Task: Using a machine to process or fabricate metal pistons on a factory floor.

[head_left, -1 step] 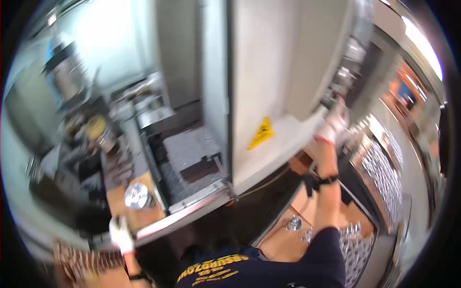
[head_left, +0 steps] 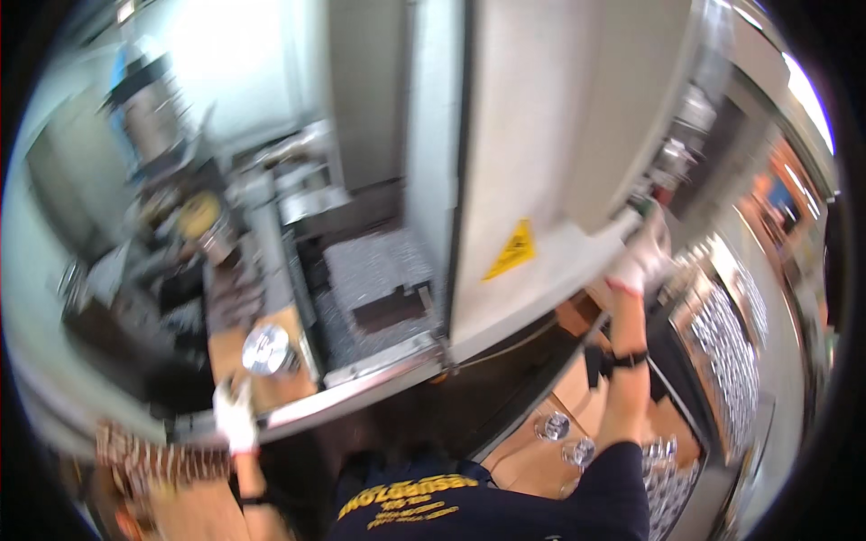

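The right hand (head_left: 642,254) stretches forward; the left hand (head_left: 236,418) is lower.

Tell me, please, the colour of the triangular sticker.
The sticker is yellow with a dark symbol; head view.

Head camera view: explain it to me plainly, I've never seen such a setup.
No robot here: a camera on a person's head looks down, and its wide lens bends straight edges. The two hands wear white gloves. The left hand is by a brown board at the open machine; a shiny round metal part sits on that board. The right hand reaches to blurred fittings beside a pale panel. Blur hides whether either holds anything. More metal parts stand lower right.
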Available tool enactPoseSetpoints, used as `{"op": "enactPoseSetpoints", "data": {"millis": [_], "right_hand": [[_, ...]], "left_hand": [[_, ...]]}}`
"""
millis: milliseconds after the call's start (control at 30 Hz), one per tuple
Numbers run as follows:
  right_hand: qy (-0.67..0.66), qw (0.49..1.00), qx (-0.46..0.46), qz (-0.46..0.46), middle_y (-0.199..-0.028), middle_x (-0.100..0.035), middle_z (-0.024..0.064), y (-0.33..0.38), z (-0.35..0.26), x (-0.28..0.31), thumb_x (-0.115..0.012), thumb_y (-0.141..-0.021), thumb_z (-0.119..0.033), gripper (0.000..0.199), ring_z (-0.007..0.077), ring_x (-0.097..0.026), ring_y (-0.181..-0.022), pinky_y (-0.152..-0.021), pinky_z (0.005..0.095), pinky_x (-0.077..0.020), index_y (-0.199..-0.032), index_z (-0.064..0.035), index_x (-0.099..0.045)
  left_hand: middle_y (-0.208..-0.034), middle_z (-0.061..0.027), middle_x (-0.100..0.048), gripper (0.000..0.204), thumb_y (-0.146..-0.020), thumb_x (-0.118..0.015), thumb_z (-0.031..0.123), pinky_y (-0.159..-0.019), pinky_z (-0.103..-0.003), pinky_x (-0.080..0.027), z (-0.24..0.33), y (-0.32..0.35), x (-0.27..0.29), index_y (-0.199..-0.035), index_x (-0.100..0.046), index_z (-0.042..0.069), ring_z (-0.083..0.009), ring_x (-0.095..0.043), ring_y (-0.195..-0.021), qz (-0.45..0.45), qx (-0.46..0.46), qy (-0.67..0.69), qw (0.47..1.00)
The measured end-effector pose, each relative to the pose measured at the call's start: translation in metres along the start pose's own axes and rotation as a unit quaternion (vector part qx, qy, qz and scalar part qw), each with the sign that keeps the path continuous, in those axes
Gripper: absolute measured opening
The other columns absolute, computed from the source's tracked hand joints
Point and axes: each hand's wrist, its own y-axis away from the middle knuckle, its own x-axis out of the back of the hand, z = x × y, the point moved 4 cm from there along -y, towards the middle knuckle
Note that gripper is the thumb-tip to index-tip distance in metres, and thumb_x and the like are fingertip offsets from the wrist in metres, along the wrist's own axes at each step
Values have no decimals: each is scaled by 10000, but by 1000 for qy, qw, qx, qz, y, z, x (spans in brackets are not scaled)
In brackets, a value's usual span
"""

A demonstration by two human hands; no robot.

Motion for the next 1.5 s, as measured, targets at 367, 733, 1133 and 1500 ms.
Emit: {"op": "enactPoseSetpoints", "data": {"millis": [367,733,1133,1500], "right_hand": [[75,912,-165,-368,-489,-410,-33,145,133,134,-583,-970,-239,411,46,-336,-430,-405,234,-250,-609,-88,-457],[60,805,-255,-532,-482,-428,-38,245,142,133,-608,-950,-231,374,44,-351,-419,-399,232,-261,-617,-95,-504],[-4,458,-292,-839,-521,-489,12,499,33,91,-604,-939,-221,311,92,-413,-431,-418,248,-307,-683,-55,-546],[-88,-6,-319,-944,-912,-665,87,710,-124,194,-493,-978,-253,346,132,-605,-764,-696,249,-474,-1066,53,-631]], "left_hand": [[-1285,-235,-508,909,-611,-793,372,-937,-453,-490,106,-36,-64,-1416,-409,197,-391,-597,-1100,-122,-71,-279,950],[-1166,-89,-626,572,-762,-731,23,-961,-366,-479,89,55,27,-1293,-520,39,-228,-621,-1072,21,107,607,787],[-1131,-122,-657,357,-855,-583,37,-940,-380,-487,40,263,197,-1207,-550,-19,-233,-641,-1034,218,93,770,592],[-1157,-97,-562,806,-742,-717,-53,-880,-308,-515,-84,369,264,-1438,-333,76,-189,-606,-1026,437,175,577,667]]}}
